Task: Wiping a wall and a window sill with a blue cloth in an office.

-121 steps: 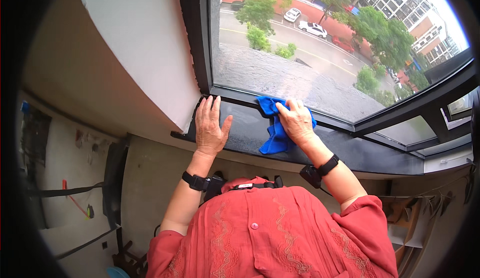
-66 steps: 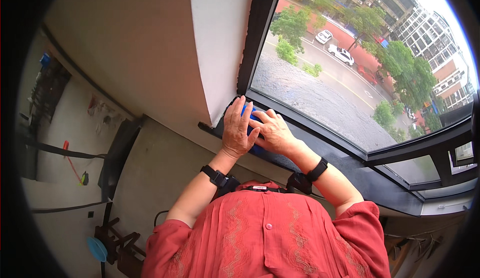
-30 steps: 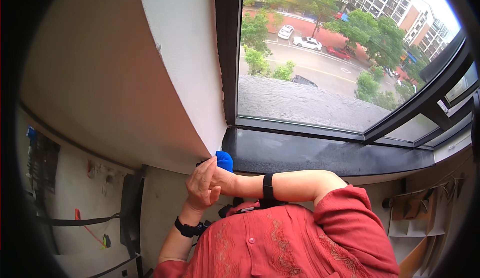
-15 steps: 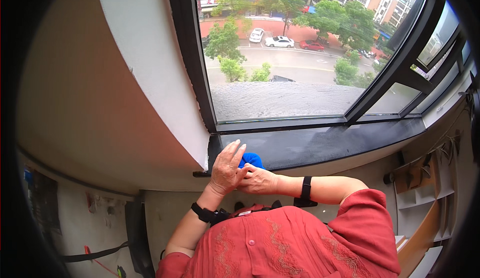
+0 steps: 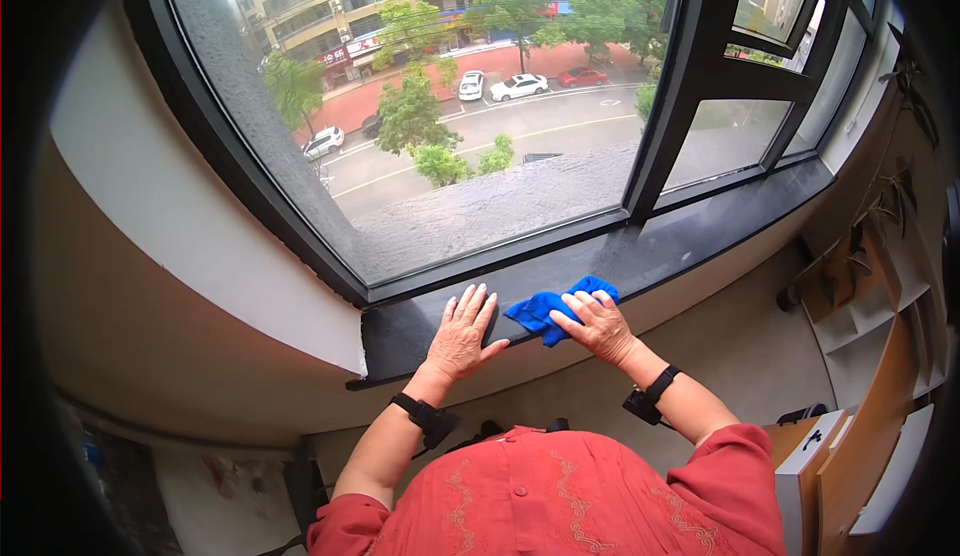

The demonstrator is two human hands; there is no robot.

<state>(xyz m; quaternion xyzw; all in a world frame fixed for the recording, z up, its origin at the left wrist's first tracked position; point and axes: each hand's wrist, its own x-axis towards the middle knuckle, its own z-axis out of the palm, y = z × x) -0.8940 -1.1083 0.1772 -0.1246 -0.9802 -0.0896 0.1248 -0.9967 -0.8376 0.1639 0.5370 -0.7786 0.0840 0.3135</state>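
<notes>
My left hand (image 5: 461, 338) lies flat near the left end of the dark windowsill (image 5: 690, 244), fingers stretched out and holding nothing. To its right, my right hand (image 5: 600, 330) has its fingers curled over a bright blue cloth (image 5: 540, 309). The cloth is crumpled and rests on the sill, with one corner hanging at the front edge. Part of it is hidden under the right fingers. A small gap separates the left hand from the cloth.
Beyond the sill stands a large window with a dark frame (image 5: 640, 191); a street with trees and parked cars shows through the glass. A white wall (image 5: 200, 246) bounds the left side. At the right are a shelf unit (image 5: 880, 301) and a plant (image 5: 905, 76).
My hands were together around the bunched cloth; they are now apart. The left hand has flattened on the sill, and the right has carried the cloth rightward and spread it partly. The view has turned left.
</notes>
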